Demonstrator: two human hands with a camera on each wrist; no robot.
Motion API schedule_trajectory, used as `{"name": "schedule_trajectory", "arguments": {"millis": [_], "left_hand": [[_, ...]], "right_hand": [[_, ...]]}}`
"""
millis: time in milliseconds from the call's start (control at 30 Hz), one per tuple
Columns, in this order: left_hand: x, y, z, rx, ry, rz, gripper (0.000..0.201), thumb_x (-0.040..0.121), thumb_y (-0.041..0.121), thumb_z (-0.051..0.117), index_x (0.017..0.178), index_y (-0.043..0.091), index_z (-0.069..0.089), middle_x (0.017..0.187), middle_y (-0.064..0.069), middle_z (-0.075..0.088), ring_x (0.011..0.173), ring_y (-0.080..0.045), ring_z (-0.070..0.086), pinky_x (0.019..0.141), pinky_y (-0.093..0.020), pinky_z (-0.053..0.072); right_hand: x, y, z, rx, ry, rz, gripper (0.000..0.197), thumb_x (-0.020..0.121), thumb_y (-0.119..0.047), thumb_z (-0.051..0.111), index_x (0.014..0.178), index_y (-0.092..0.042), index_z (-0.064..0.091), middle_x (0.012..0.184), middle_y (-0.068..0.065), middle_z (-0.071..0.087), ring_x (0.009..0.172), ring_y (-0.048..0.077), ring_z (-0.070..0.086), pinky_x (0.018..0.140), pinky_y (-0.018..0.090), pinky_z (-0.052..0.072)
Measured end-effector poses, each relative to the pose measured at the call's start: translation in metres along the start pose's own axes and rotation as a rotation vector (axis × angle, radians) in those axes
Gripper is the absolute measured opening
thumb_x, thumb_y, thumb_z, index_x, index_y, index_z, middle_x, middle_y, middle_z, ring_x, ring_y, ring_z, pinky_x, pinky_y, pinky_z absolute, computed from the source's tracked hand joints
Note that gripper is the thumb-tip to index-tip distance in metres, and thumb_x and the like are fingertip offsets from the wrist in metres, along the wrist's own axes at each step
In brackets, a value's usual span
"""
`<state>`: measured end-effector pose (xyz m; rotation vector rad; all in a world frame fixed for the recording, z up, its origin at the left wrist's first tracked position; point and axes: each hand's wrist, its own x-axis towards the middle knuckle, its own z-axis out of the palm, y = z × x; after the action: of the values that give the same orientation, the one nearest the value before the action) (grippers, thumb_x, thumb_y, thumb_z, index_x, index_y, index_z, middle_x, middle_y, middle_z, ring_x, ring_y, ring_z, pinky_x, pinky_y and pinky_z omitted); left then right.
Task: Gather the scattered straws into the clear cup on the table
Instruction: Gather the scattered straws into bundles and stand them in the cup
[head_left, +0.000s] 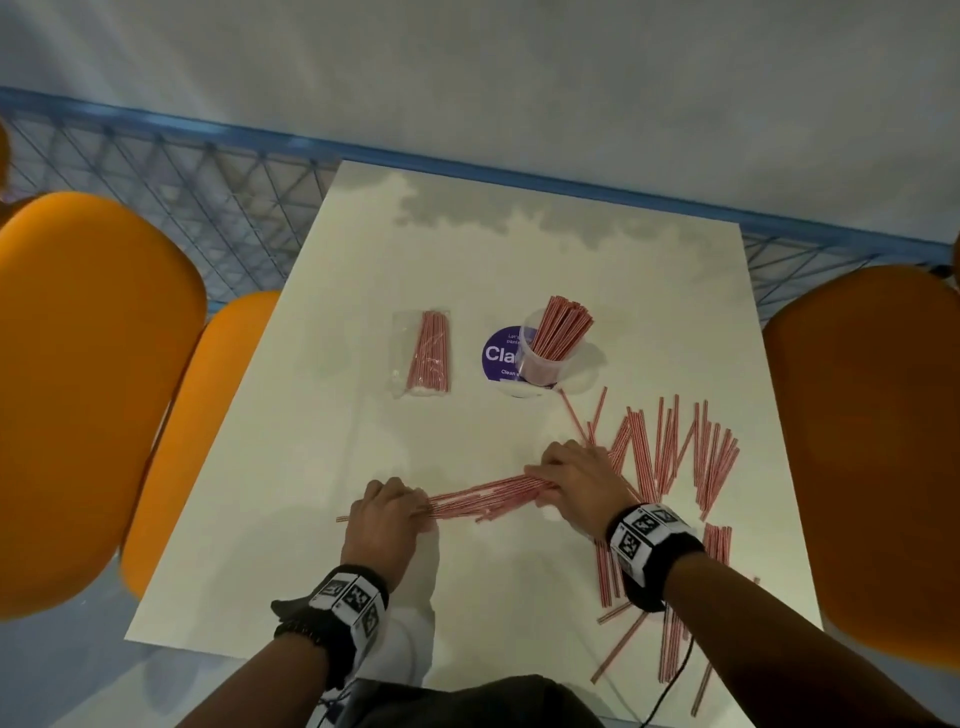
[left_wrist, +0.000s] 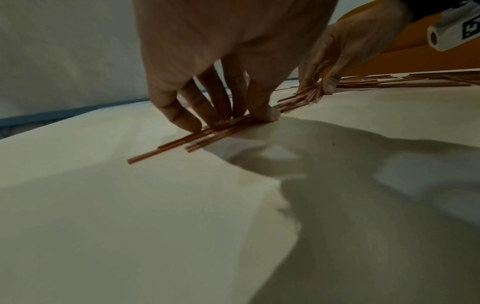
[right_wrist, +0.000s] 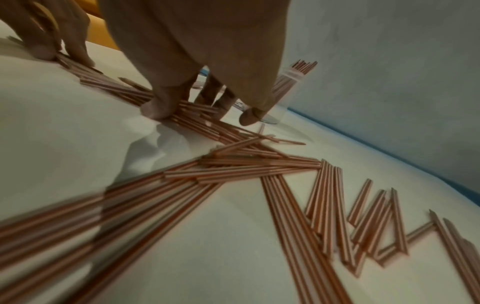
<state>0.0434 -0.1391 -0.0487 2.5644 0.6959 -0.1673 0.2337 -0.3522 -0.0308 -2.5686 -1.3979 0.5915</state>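
A loose bundle of red-and-white striped straws (head_left: 483, 499) lies flat across the white table (head_left: 519, 260). My left hand (head_left: 415, 506) pinches its left end between thumb and fingers (left_wrist: 233, 119). My right hand (head_left: 540, 480) grips the right end, thumb on the near side and fingers on the far side (right_wrist: 197, 111). The clear cup (head_left: 545, 358) stands upright beyond my right hand and holds several straws; it also shows behind my fingers in the right wrist view (right_wrist: 284, 96). Many scattered straws (head_left: 675, 457) lie right of and behind my right hand (right_wrist: 324, 195).
A clear packet of straws (head_left: 423, 358) lies left of the cup. A purple round sticker (head_left: 501, 353) sits under the cup. Orange chairs stand at the left (head_left: 88, 389) and right (head_left: 872, 441). A blue wire fence (head_left: 208, 182) runs behind the table.
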Motion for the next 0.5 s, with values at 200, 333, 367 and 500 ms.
{"name": "schedule_trajectory", "arguments": {"millis": [200, 333, 367, 500], "left_hand": [[0.006, 0.008, 0.0, 0.051, -0.055, 0.047, 0.013, 0.09, 0.013, 0.059, 0.093, 0.017, 0.071, 0.088, -0.001, 0.062, 0.09, -0.024, 0.058, 0.071, -0.034, 0.042], [0.013, 0.02, -0.004, 0.025, -0.064, 0.011, 0.014, 0.093, 0.017, 0.056, 0.094, 0.011, 0.067, 0.092, -0.004, 0.06, 0.089, -0.028, 0.059, 0.069, -0.035, 0.044], [0.016, 0.026, -0.008, -0.008, -0.074, -0.034, 0.017, 0.094, 0.023, 0.054, 0.094, 0.01, 0.066, 0.093, -0.005, 0.059, 0.089, -0.029, 0.059, 0.068, -0.035, 0.044], [0.027, 0.036, -0.018, -0.13, -0.068, -0.213, 0.017, 0.091, 0.028, 0.06, 0.098, 0.017, 0.069, 0.098, -0.005, 0.062, 0.091, -0.03, 0.06, 0.071, -0.034, 0.046]], "right_hand": [[0.013, -0.014, -0.002, 0.012, -0.057, -0.079, 0.019, 0.088, -0.01, 0.064, 0.107, -0.011, 0.066, 0.101, 0.007, 0.06, 0.091, 0.025, 0.054, 0.074, 0.04, 0.047], [0.025, -0.024, 0.0, -0.136, -0.124, -0.101, 0.032, 0.08, 0.004, 0.061, 0.111, -0.005, 0.057, 0.106, 0.013, 0.055, 0.092, 0.03, 0.052, 0.068, 0.037, 0.04], [0.028, -0.03, 0.001, -0.149, -0.122, -0.09, 0.035, 0.08, 0.004, 0.059, 0.113, -0.005, 0.055, 0.107, 0.012, 0.054, 0.094, 0.029, 0.051, 0.069, 0.037, 0.04], [0.04, -0.047, 0.003, -0.136, -0.072, 0.06, 0.041, 0.08, 0.006, 0.052, 0.119, -0.009, 0.048, 0.114, 0.01, 0.049, 0.104, 0.028, 0.047, 0.08, 0.036, 0.039]]}}
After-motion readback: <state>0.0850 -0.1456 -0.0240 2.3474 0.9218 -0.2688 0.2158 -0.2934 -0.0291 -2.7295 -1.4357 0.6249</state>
